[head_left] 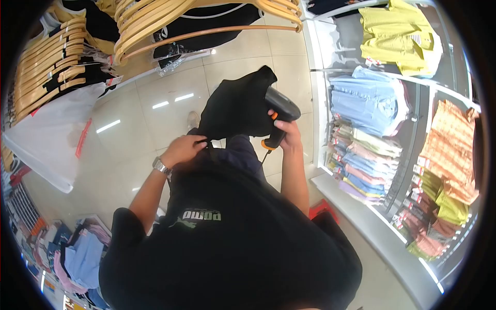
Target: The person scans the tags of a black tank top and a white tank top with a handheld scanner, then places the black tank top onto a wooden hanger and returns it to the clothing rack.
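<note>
A black garment hangs in front of my legs, above the tiled floor. At its near left corner my left hand, with a metal watch on the wrist, is closed on the cloth. My right hand is wrapped round the grip of a black and orange barcode scanner, one fingertip by its orange trigger. The scanner's head points up and left and overlaps the right edge of the garment. A cable runs down from the bottom of its handle.
Wooden hangers with dark clothes are at the top, more hangers to the left beside a white plastic sheet. Shelves at the right carry blue shirts, folded clothes and orange garments. Folded clothes lie at lower left.
</note>
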`<state>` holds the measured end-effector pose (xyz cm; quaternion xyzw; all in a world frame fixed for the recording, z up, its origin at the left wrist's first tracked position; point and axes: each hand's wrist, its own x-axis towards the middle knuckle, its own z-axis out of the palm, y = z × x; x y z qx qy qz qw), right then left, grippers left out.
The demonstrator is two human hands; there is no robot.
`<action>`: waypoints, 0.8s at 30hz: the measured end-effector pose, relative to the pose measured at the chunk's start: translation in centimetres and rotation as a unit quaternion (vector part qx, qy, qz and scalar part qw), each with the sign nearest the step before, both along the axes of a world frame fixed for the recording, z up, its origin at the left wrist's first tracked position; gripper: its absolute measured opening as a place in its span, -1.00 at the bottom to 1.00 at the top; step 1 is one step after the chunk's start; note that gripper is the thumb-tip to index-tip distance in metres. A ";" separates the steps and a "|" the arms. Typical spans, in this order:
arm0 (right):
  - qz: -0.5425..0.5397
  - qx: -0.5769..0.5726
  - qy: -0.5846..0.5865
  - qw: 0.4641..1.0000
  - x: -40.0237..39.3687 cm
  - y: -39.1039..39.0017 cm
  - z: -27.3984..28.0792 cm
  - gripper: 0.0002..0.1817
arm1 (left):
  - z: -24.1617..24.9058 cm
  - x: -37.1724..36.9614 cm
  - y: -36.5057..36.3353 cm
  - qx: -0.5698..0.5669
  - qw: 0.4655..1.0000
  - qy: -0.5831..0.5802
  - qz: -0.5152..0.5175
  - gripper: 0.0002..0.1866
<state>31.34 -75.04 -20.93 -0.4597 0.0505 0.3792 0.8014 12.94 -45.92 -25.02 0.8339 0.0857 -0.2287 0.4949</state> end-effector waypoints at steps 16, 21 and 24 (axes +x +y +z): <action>0.464 -0.139 -0.399 0.778 7.5 -1.3 6.3 -0.55 | -0.8 18.3 -10.8 -0.406 0.831 0.285 0.251 -0.49; 0.511 -0.098 -0.401 0.754 8.1 -3.0 5.6 -0.59 | -0.3 18.0 -12.0 -0.579 0.670 0.169 0.433 -0.70; 0.527 -0.086 -0.371 0.760 7.8 -3.9 5.1 -0.56 | 2.2 17.5 -10.6 -0.617 0.622 0.057 0.478 -0.74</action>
